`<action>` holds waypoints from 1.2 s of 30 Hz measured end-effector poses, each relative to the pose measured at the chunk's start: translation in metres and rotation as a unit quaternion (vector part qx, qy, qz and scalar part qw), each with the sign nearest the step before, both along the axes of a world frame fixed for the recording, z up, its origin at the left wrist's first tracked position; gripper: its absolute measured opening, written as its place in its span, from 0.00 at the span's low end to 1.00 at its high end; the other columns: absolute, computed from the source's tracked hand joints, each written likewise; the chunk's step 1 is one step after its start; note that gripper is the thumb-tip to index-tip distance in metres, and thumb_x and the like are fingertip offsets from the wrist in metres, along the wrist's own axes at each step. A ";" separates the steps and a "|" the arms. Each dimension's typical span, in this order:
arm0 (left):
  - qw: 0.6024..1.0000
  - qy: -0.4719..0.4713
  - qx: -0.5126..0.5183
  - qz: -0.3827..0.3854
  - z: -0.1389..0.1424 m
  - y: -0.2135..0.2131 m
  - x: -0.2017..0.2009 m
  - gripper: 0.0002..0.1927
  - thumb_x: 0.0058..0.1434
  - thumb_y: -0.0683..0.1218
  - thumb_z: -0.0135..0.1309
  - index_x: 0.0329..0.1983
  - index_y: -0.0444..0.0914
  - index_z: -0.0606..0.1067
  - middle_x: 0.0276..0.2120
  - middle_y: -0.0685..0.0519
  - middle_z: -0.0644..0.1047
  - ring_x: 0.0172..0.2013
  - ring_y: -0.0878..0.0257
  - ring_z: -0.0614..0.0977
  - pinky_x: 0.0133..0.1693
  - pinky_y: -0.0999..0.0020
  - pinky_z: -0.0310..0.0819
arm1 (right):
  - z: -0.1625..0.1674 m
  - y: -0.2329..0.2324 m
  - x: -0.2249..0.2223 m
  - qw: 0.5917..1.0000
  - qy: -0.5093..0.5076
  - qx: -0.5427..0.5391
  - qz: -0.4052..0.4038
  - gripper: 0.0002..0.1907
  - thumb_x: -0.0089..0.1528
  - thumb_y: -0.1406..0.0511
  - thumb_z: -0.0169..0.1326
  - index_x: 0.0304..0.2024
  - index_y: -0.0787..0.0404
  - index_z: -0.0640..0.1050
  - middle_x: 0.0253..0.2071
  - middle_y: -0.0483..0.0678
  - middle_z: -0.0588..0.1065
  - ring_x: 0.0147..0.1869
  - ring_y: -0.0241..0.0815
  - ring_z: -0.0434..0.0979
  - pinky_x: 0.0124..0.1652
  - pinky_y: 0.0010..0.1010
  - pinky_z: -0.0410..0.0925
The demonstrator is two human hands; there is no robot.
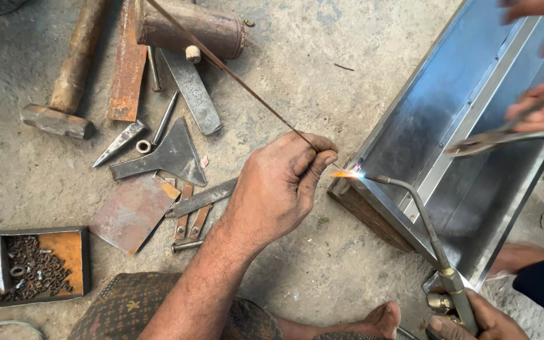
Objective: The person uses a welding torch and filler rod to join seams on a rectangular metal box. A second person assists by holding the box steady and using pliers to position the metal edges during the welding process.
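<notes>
I see the sheet-metal trough (pixel 467 189) running from lower left to upper right, right of my hands. My left hand (pixel 278 189) pinches a filler rod (pixel 234 72) slanting toward the flame at the trough's corner. My right hand (pixel 473 321) grips the torch (pixel 423 220), its nozzle aimed left.

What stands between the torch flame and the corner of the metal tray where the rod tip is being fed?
Nothing visible. The torch in the right hand has its flame at the metal tray corner, where the left hand feeds the rod.
</notes>
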State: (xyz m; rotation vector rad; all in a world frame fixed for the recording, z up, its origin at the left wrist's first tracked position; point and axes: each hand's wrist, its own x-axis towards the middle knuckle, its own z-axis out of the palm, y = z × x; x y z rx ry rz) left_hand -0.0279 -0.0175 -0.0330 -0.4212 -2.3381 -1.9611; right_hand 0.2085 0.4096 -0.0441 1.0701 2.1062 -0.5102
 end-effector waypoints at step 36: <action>1.000 -0.006 -0.015 -0.011 0.003 0.005 0.003 0.04 0.68 0.42 0.58 0.43 0.36 0.79 0.38 0.49 0.81 0.38 0.55 0.85 0.39 0.64 0.80 | 0.005 -0.015 -0.001 0.997 -0.026 -0.049 -0.050 0.37 0.60 0.62 0.67 0.72 0.61 0.73 0.45 0.62 0.80 0.46 0.63 0.83 0.46 0.56 0.78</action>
